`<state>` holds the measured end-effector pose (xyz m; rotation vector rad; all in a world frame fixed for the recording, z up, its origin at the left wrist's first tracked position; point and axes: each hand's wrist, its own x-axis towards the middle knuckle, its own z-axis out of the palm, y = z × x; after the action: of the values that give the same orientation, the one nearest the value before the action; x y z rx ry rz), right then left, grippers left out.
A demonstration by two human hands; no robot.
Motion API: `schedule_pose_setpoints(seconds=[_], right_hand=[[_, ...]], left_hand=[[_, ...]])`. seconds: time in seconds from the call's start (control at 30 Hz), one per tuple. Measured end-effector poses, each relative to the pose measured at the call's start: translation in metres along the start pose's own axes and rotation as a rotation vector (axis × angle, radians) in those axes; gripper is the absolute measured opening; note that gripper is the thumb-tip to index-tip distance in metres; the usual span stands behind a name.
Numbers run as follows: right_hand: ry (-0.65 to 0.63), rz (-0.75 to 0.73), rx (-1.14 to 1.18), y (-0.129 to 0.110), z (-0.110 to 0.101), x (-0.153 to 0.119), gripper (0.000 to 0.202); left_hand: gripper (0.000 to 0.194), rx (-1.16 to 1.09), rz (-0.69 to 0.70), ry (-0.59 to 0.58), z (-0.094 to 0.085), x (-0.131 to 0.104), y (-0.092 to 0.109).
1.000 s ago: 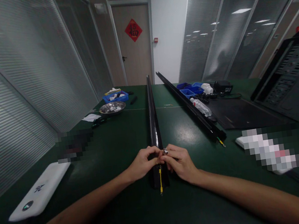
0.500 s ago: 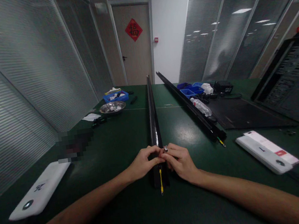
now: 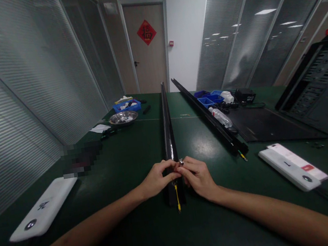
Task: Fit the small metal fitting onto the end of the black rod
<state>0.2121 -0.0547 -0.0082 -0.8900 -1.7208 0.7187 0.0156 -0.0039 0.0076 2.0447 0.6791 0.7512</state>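
A long black rail [image 3: 169, 138] runs away from me down the middle of the green table. Over its near end my left hand [image 3: 161, 177] and my right hand [image 3: 197, 175] meet, thumbs and fingertips pinched together. A small shiny metal piece [image 3: 181, 162] shows at the right hand's fingers; whether it is held or worn, I cannot tell. What lies between the fingertips is hidden. Below the hands a short yellow wire [image 3: 177, 198] with a ring terminal hangs out of the rail's near end.
A second black rail [image 3: 209, 118] lies to the right, with a green-yellow wire [image 3: 242, 155]. Beyond it are blue bins [image 3: 206, 102], a plastic bottle [image 3: 221, 117] and a black panel [image 3: 270, 123]. Left stand a metal bowl [image 3: 123, 118] and a white device [image 3: 44, 208]; another white device [image 3: 291, 169] lies right.
The yellow wire's lower end has swung slightly to the right. Both hands stay nearly in place, fingertips together over the rail.
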Motion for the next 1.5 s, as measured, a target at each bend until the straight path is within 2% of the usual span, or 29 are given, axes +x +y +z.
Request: schedule_pose_setpoints(seconds=[0.53, 0.73, 0.83, 1.13, 1.33, 1.5], right_hand=[[-0.001, -0.050, -0.046, -0.0027, -0.0010, 0.0035, 0.033], [-0.030, 0.033, 0.001, 0.0032, 0.0005, 0.0015, 0.041], [-0.035, 0.029, 0.009, 0.0039, 0.0006, 0.0012, 0.042], [-0.050, -0.015, -0.017, 0.0015, 0.0009, 0.0019, 0.040], [-0.065, -0.079, -0.054, -0.0005, -0.0003, 0.0035, 0.041], [-0.086, -0.049, -0.039, 0.0010, 0.0003, 0.0020, 0.038]], left_hand=[[0.014, 0.075, 0.027, 0.009, -0.0006, -0.0008, 0.0013], [0.011, 0.096, 0.035, -0.001, -0.0015, -0.0021, 0.0036], [0.012, 0.091, 0.031, -0.016, -0.0019, -0.0027, 0.0060], [0.016, -0.108, 0.016, -0.121, -0.0042, -0.0010, 0.0042], [0.015, -0.114, -0.027, -0.090, -0.0036, 0.0005, -0.0017], [0.010, -0.155, -0.041, -0.066, -0.0010, 0.0017, -0.0029]])
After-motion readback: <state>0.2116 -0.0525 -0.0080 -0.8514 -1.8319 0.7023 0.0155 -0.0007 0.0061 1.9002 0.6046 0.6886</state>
